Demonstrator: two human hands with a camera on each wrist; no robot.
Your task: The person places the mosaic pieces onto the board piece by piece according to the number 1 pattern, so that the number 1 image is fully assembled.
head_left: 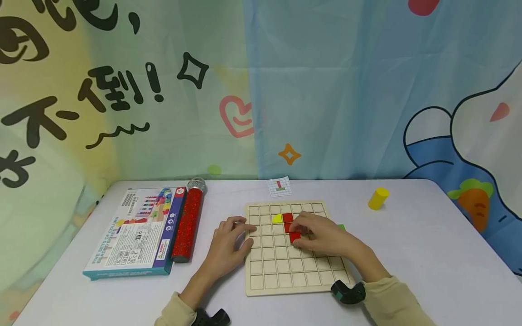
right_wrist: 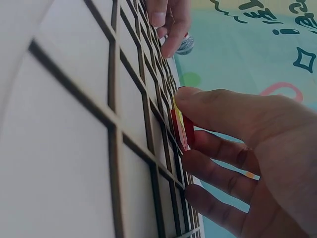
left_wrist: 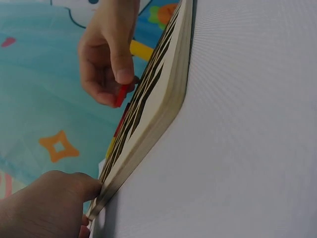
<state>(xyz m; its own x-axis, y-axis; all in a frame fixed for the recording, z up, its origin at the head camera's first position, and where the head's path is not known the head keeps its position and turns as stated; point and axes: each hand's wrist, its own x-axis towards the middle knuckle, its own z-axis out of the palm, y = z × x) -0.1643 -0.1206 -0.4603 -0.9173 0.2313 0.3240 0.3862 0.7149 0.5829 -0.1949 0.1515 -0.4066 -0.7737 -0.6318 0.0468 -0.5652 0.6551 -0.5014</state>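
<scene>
My right hand (head_left: 322,233) is over the middle of the wooden grid board (head_left: 267,283), thumb and index finger pinching a red square tile (right_wrist: 189,130). In the left wrist view this red tile shows tilted between the fingertips, close over the board. Just beyond, two red tiles (head_left: 287,218) lie in a column on the grid, the nearer one partly hidden by the hand. A yellow tile (head_left: 277,218) with a slanted side sits left of the far red one. My left hand (head_left: 230,240) rests at the board's left edge, index finger reaching over it, thumb against the side.
A small card (head_left: 279,186) with a coloured grid pattern lies behind the board. Green (head_left: 341,227) shows past the right hand. A yellow cylinder (head_left: 378,198) stands at the back right. On the left are a box (head_left: 130,231) and a red microphone (head_left: 189,224).
</scene>
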